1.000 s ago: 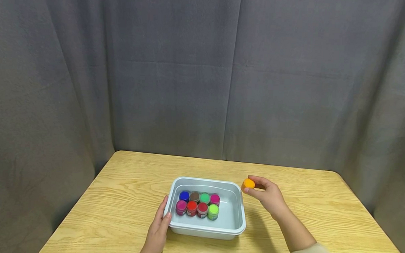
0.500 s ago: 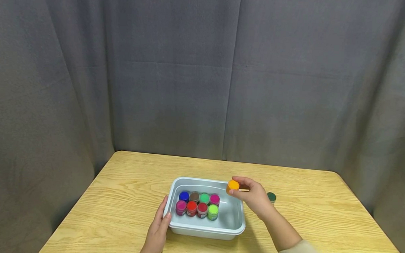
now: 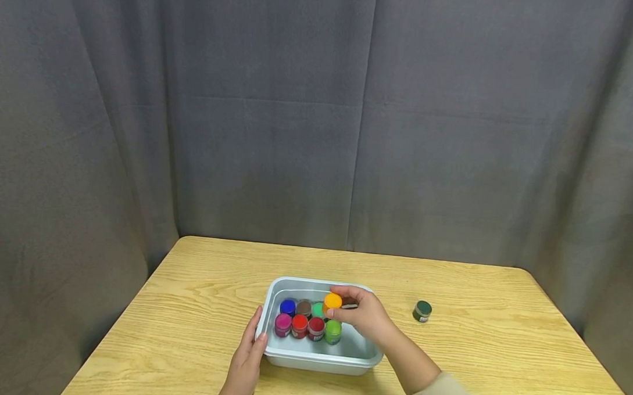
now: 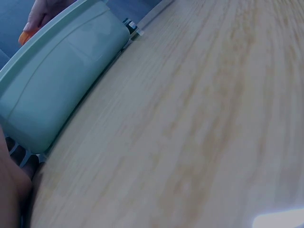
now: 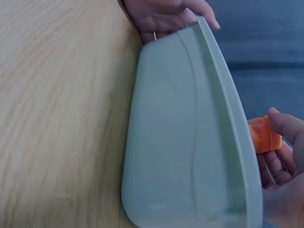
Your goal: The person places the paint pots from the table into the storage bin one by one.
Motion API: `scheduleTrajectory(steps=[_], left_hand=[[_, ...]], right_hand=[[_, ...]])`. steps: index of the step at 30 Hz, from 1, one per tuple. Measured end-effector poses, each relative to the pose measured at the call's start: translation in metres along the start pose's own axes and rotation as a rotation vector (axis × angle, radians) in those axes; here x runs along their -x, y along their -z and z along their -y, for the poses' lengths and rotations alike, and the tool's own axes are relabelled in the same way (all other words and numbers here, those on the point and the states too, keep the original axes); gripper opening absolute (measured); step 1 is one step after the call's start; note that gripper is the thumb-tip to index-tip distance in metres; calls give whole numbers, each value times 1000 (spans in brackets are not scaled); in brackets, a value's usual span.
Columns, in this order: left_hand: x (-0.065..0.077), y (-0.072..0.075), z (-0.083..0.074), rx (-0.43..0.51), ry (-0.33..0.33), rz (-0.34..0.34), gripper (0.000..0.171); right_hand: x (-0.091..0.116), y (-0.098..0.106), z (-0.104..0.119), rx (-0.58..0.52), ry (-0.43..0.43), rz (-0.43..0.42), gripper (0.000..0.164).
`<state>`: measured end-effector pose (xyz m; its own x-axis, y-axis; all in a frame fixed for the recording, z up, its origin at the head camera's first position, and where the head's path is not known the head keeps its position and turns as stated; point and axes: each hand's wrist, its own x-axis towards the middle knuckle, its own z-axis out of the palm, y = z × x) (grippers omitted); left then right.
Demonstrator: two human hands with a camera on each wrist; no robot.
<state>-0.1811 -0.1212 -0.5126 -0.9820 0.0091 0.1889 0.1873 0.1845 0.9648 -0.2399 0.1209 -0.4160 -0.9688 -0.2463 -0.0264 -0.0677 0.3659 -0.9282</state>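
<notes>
A pale grey-green plastic tub (image 3: 337, 359) sits on the table, holding two rows of small paint jars, among them a blue jar (image 3: 287, 306), a red jar (image 3: 300, 325) and a lime green jar (image 3: 333, 332). My left hand (image 3: 245, 363) holds the tub's left side, thumb at the rim. Over the back row, my right hand (image 3: 367, 315) pinches an orange paint jar (image 3: 332, 303) between thumb and fingers. The orange jar hides the back row's right end. From the right wrist, the orange jar (image 5: 264, 135) shows just beyond the tub's rim.
A dark green paint jar (image 3: 422, 311) stands on the wooden table (image 3: 202, 310), right of the tub. Grey curtains (image 3: 265, 161) hang behind the table and along both sides.
My right hand has carried the orange jar leftward from beside the tub to above the jars inside. The dark green jar has come into sight. My left hand has stayed put.
</notes>
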Motion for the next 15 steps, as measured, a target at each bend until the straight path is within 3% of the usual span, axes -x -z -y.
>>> scheduleTrajectory(steps=[8,15], left_hand=[[0,0,0,8,2,-8,56],[0,0,-1,-5,43,1,56]], right_hand=[[-3,-23,0,1,25,69,48],[-5,-43,-1,29,46,121,43]])
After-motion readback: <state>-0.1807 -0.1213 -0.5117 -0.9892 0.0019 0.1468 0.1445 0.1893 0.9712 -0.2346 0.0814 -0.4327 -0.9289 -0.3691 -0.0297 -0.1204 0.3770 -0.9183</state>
